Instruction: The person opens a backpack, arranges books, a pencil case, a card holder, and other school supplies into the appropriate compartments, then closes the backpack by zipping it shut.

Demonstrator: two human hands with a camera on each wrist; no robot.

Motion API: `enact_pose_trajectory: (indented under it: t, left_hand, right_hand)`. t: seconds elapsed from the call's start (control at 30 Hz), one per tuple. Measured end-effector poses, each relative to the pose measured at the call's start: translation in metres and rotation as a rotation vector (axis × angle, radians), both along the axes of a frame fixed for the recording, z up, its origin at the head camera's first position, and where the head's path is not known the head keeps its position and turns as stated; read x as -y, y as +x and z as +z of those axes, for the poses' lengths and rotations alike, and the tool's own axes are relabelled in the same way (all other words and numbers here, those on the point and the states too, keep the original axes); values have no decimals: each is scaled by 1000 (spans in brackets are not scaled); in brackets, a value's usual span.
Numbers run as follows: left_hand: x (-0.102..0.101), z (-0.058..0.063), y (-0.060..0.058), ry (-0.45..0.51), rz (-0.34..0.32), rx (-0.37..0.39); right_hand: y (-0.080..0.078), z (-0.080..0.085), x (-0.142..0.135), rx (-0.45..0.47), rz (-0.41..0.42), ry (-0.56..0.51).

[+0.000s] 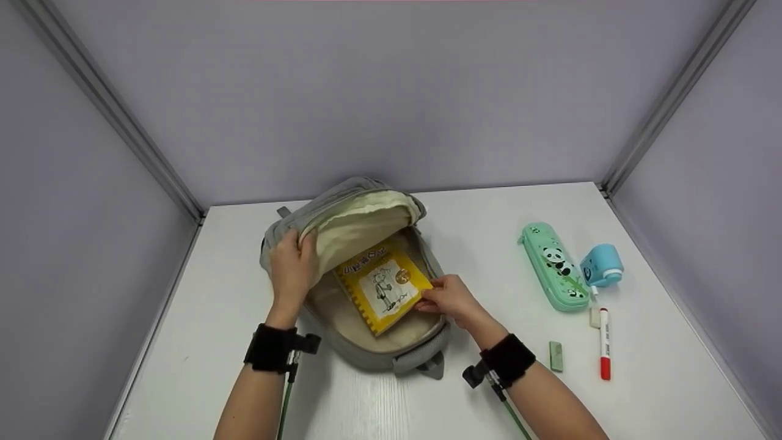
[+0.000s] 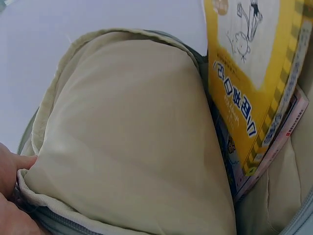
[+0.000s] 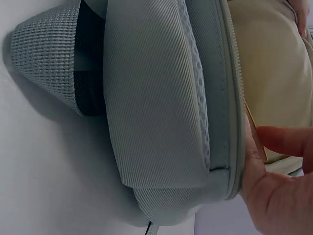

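Note:
A grey backpack (image 1: pixel 366 360) lies unzipped on the white table, its cream lining (image 2: pixel 127 117) showing. My left hand (image 1: pixel 293 269) grips the edge of its front flap (image 1: pixel 360 229) and holds it raised. Inside the bag is a yellow book (image 1: pixel 388 290) with a cartoon figure on the cover. My right hand (image 1: pixel 452 299) pinches this book by its near right corner, at the bag's zipped rim. Under the yellow book, the left wrist view shows a second book with a pinkish spine (image 2: pixel 274 152), partly covered.
To the right lie a green panda pencil case (image 1: pixel 553 266), a light blue object with a white spout (image 1: pixel 602 266), a red-and-white marker (image 1: pixel 605 342), a small pale eraser-like block (image 1: pixel 594 318) and a green block (image 1: pixel 555 356). Grey walls enclose the table (image 1: pixel 232 275) at the back and sides.

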State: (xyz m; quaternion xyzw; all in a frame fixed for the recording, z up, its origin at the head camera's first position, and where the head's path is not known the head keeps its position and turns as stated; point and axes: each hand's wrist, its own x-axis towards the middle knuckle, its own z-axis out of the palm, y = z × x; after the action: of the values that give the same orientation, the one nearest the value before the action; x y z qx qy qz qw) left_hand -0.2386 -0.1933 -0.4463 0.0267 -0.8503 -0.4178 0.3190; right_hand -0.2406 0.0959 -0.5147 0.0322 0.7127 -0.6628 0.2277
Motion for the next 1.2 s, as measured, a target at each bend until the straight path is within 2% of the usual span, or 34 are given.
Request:
enact_pose_trajectory:
  t: [0.2,0.43,0.57,0.73,0.87,0.97,1.2]
  left_hand:
    - [0,-1,1,3,0,14]
    - [1,1,3,2,-24,48]
    - [1,2,3,3,-21,41]
    - [1,4,3,-8,-10,50]
    - [2,3,3,-8,-1,56]
    - [2,3,2,-5,1,48]
    - [3,3,2,-2,-11,56]
  right_hand:
    - [-9,-2,16,19,-25,-50]
    - [-13,-1,30,-1,26,-196]
    - [-15,-1,39,-3,31,-239]
    - [-18,-3,44,12,27,-213]
    - [-19,-6,44,5,69,-107]
    - [-18,-8,42,20,90,-73]
    - [-12,1,36,44,50,-144]
